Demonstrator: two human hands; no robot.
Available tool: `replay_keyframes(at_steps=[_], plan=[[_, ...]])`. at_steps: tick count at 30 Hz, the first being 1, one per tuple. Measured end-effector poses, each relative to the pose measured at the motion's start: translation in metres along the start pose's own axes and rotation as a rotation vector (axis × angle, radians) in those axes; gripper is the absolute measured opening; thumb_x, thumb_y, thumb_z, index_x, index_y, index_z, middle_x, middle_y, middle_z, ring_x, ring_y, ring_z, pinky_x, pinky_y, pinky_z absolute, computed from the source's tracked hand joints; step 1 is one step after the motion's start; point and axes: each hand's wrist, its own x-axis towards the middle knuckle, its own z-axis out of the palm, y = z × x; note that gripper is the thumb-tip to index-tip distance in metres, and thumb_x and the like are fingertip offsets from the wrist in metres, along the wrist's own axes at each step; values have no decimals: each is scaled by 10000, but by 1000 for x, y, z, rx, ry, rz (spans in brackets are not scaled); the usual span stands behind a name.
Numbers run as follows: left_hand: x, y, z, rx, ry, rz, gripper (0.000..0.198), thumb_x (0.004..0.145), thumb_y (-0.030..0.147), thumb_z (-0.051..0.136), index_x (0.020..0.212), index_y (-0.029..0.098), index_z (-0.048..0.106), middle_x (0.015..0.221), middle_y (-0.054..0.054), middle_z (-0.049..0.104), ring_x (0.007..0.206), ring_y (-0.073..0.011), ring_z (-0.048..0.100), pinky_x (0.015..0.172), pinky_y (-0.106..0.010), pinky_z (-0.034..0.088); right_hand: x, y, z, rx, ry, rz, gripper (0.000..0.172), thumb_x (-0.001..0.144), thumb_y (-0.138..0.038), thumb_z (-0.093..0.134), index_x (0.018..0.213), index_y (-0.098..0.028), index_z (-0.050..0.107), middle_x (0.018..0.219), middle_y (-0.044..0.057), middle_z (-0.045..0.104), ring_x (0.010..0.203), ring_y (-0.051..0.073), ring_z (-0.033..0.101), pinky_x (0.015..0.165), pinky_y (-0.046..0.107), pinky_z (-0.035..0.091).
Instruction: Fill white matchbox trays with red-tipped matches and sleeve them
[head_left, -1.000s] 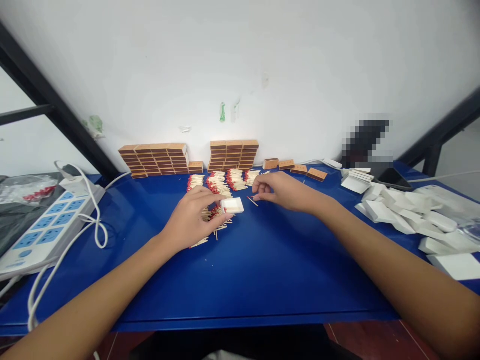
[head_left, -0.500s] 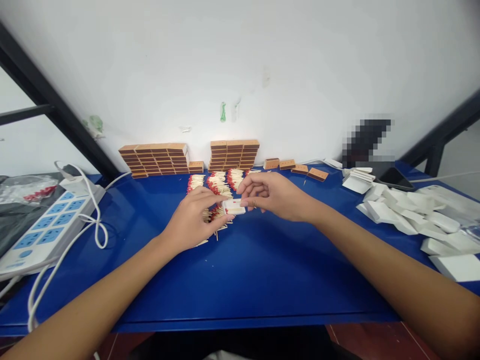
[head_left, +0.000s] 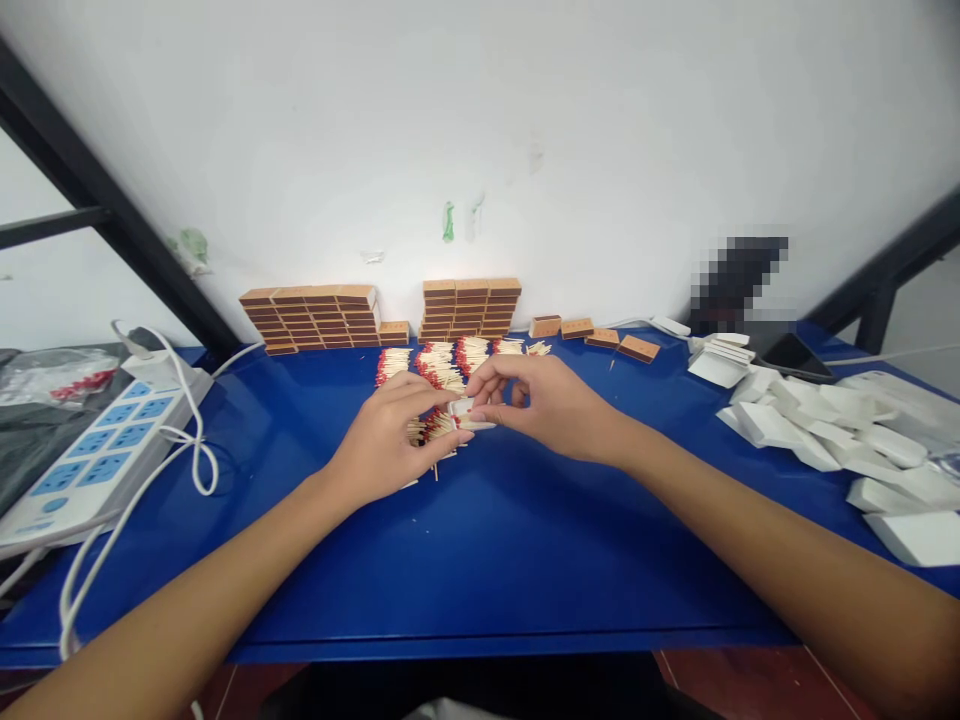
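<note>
My left hand (head_left: pixel 386 435) grips a small white matchbox tray (head_left: pixel 462 406) by its left end, between thumb and fingers. Over the tray's right end, my right hand (head_left: pixel 551 405) is closed in a pinch. A red match head shows by its thumb tip; the stick behind it is mostly hidden by the fingers. Red-tipped matches lie inside the tray, though how many I cannot tell. Beneath and beside the left hand is a loose heap of matches (head_left: pixel 429 430). Further piles of red-headed matches (head_left: pixel 439 365) lie just behind both hands.
Two stacks of matchboxes (head_left: pixel 311 318) (head_left: pixel 471 310) stand against the wall. Several single matchboxes (head_left: pixel 577 328) lie right of them. White empty trays (head_left: pixel 787 420) are heaped on the right of the blue table (head_left: pixel 510 560). A power strip (head_left: pixel 105 450) with white cables occupies the left.
My right hand has shifted slightly left and down, its fingertips now further over the tray. My left hand keeps its hold on the tray almost unmoved.
</note>
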Motion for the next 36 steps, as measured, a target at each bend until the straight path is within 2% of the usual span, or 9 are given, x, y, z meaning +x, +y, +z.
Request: replay_keyframes(at_steps=[10,19,21,23,26,27,31,34,36], plan=[[0,1,0,-5,-4,-9,344,902,411,784,1153,180,742,974,-77,749,929,-220,657,834,-380,565,1,3,-5,-69,19,4,94,854,-257,743,922,-197,720,841,10,720,737,137,627,634,279,445],[0,2,-1,-19,9,-3,329,898,412,786,1139,192,744,979,-75,758,929,-222,665,833,-378,570,-2,-2,11,-131,102,-58,88,898,-327,735,878,-244,716,888,13,742,812,169,631,691,307,455],[1,2,-1,-4,9,-9,318,903,406,781,1142,199,746,978,-73,760,926,-223,666,838,-383,569,-1,-2,6,-175,95,-77,98,916,-334,713,871,-247,719,881,15,742,821,177,630,704,315,458],[1,1,-2,26,18,-26,321,900,408,783,1148,206,749,983,-73,764,933,-229,669,853,-396,568,0,1,-4,-211,144,-72,152,942,-369,679,878,-239,722,874,27,741,799,181,624,693,319,453],[1,0,-3,83,39,-71,337,880,421,801,1134,204,758,982,-75,768,933,-236,674,865,-406,566,4,11,-25,-299,215,19,212,945,-395,659,861,-211,720,840,47,732,740,181,608,662,321,436],[1,0,-3,95,46,-86,340,874,429,805,1122,201,762,978,-75,769,928,-237,676,860,-406,566,5,17,-30,-346,189,66,221,932,-400,672,838,-204,717,817,48,726,719,179,602,652,321,430],[2,-1,-2,104,43,-109,344,874,456,800,1097,197,769,971,-75,773,931,-242,681,855,-400,567,4,37,-33,-475,-90,262,264,855,-457,759,797,-202,716,794,48,730,691,179,614,619,309,413],[2,-1,-2,102,39,-88,353,874,450,802,1107,187,765,981,-80,771,939,-241,681,862,-396,565,3,44,-28,-483,-212,302,198,883,-389,735,824,-201,716,807,51,743,704,185,637,618,304,412],[2,-2,-2,95,31,-78,356,873,438,806,1118,183,761,976,-80,766,928,-238,679,860,-396,566,2,46,-33,-494,-252,307,143,898,-318,708,814,-203,713,809,53,746,702,190,639,618,307,404]])
